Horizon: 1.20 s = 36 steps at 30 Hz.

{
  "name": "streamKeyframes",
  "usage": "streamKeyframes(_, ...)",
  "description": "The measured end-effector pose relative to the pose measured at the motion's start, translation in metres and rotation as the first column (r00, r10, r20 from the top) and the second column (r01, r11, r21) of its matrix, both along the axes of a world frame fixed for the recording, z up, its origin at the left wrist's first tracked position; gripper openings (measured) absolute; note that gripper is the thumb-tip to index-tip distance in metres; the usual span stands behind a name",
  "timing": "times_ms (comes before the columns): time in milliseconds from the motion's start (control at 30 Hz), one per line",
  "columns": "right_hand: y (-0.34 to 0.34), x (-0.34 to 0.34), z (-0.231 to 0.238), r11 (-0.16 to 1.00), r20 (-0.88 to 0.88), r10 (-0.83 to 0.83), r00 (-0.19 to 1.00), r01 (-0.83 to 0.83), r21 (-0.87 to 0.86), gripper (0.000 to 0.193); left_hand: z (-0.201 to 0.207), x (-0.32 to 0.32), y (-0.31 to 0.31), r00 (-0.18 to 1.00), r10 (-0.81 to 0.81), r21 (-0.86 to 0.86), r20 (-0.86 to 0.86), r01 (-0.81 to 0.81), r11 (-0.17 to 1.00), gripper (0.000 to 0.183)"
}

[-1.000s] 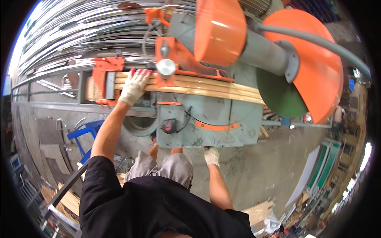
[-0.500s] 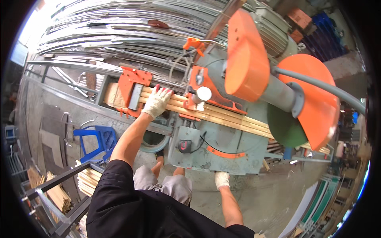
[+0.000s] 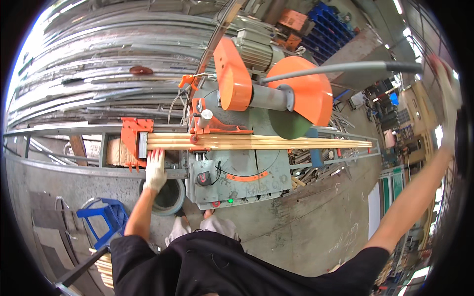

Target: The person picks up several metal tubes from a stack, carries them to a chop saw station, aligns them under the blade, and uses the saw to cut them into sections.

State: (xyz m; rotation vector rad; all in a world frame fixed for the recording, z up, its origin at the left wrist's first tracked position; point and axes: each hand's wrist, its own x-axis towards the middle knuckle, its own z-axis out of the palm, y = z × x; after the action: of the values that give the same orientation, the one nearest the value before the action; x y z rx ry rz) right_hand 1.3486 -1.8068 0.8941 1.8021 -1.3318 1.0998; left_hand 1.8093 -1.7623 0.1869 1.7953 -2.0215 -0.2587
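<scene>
Long pale wooden strips (image 3: pixel 222 142) lie side by side across the bed of a cut-off saw (image 3: pixel 237 182). Their left ends meet a metal stop plate on an orange bracket (image 3: pixel 134 140). My left hand (image 3: pixel 156 171), in a white glove with red fingertips, has its fingers stretched out against the near strip beside this stop. Over the strips stands the dark green disc blade (image 3: pixel 289 124), partly under an orange guard (image 3: pixel 303 89). My right hand (image 3: pixel 447 91) is raised far right, near the dark grip of the saw's lever (image 3: pixel 402 67); motion smears its fingers.
An orange clamp with a white knob (image 3: pixel 206 117) stands over the strips. A green lamp (image 3: pixel 230 201) glows on the saw's front edge. Metal bars (image 3: pixel 98 64) are stacked behind. A blue stool (image 3: pixel 103 219) and a round tub (image 3: pixel 170 197) stand on the floor.
My right hand has left the saw's front edge and risen to the lever's end. My left hand has slid from on top of the strips to their near side. The view has shifted right.
</scene>
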Motion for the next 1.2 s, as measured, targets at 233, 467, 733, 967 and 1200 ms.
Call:
streamKeyframes(233,-0.102,-0.014,0.038,0.528,0.516,0.216,0.829,-0.544,0.652,0.043,-0.12,0.041,0.268,0.953,0.265,0.252,-0.148,-0.223,0.942,0.09)
streamKeyframes(467,-0.085,-0.004,-0.029,0.465,0.875,0.436,0.211,-0.885,-0.018,0.036,-0.132,0.039,0.473,0.8,0.594,0.647,0.085,-0.497,0.578,0.074)
streamKeyframes(733,0.042,-0.024,-0.139,0.361,0.76,0.633,0.147,-0.924,-0.122,0.055,-0.131,0.032,0.452,0.733,0.68,0.577,0.022,-0.565,0.59,0.049)
streamKeyframes(967,0.168,-0.051,-0.271,0.403,0.685,0.721,0.105,-0.868,-0.291,0.041,-0.076,-0.049,0.366,0.701,0.709,0.659,-0.078,-0.497,0.564,0.064)
streamKeyframes(1200,0.222,-0.067,-0.344,0.429,0.656,0.721,0.224,-0.887,-0.169,0.02,-0.074,-0.068,0.422,0.717,0.697,0.733,-0.012,-0.468,0.494,0.054)
